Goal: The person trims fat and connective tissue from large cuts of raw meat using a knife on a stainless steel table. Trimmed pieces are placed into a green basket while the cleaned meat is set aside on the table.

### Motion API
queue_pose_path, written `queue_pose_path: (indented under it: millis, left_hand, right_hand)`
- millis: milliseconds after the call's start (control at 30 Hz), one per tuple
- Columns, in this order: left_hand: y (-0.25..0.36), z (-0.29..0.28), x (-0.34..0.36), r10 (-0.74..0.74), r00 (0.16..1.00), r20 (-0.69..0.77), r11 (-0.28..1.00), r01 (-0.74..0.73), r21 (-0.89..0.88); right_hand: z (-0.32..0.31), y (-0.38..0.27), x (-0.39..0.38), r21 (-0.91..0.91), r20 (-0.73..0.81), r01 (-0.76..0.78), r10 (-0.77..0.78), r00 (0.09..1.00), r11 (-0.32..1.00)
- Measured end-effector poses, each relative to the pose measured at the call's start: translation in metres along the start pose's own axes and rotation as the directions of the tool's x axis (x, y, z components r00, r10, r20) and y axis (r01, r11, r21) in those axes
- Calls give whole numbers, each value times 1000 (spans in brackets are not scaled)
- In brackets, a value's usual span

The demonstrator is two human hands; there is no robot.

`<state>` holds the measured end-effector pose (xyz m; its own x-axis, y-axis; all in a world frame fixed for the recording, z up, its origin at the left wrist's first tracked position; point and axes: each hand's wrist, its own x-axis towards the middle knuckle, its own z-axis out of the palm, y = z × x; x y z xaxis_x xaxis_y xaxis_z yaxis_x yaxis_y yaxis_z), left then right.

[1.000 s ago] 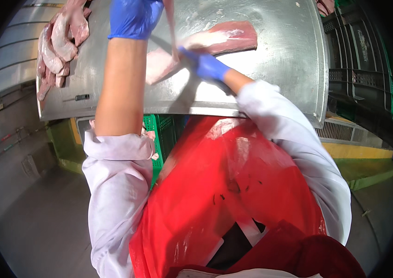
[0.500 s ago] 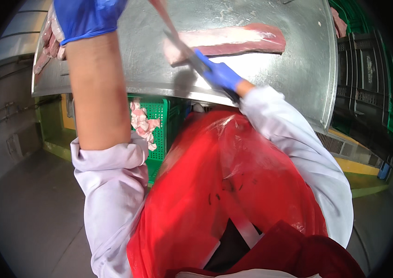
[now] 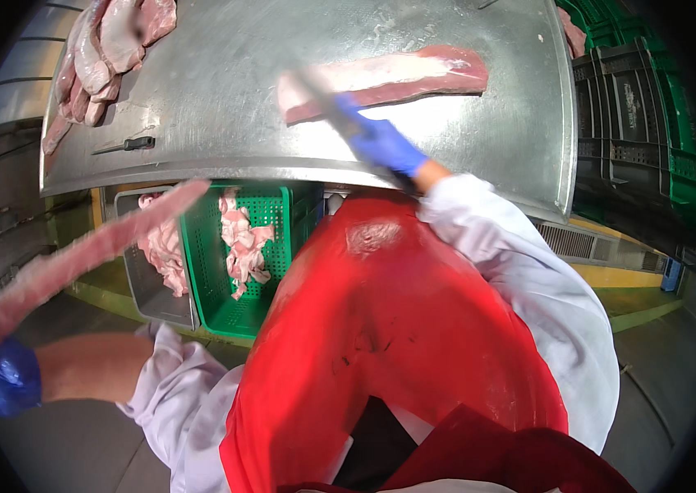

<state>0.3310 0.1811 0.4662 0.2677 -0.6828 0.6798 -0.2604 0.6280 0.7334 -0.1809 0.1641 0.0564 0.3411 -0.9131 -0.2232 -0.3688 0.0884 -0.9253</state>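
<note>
Holding one meat strip (image 3: 89, 251), left grip (image 3: 9, 376); one knife (image 3: 325, 100), right grip (image 3: 387, 145); one meat slab (image 3: 397, 76) on table (image 3: 225, 99).

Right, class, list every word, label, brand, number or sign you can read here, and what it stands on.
No text is readable.
Black plastic crate: pale lettering on its side, too small and blurred to read.
Red apron: small dark marks; I cannot tell whether they are writing.
Knife in the right hand: blurred, no lettering visible.
</note>
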Motion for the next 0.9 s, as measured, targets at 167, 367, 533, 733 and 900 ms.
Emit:
queue_pose_path:
  millis: [167,367,533,733,900]
  left_hand:
    - [-37,-81,-58,-231,972,37,964,223,144]
    - [-157,-70,-197,-663,745,70,499,370,784]
    - [-175,84,-206,-637,705,310,620,230,750]
    - [-165,213,-186,-461,739,492,737,10,675]
    - [-187,314,-199,-346,686,641,862,-37,505]
  right_hand:
    - [-167,71,-38,-210,-618,-365,167,769,907]
    - [-147,85,-84,-250,-502,-348,187,845,903]
    - [-147,85,-59,-155,-499,-388,267,824,908]
    - [-118,58,-94,-66,-413,-360,303,859,930]
    - [-131,50,-69,-5,-403,-364,332,853,931]
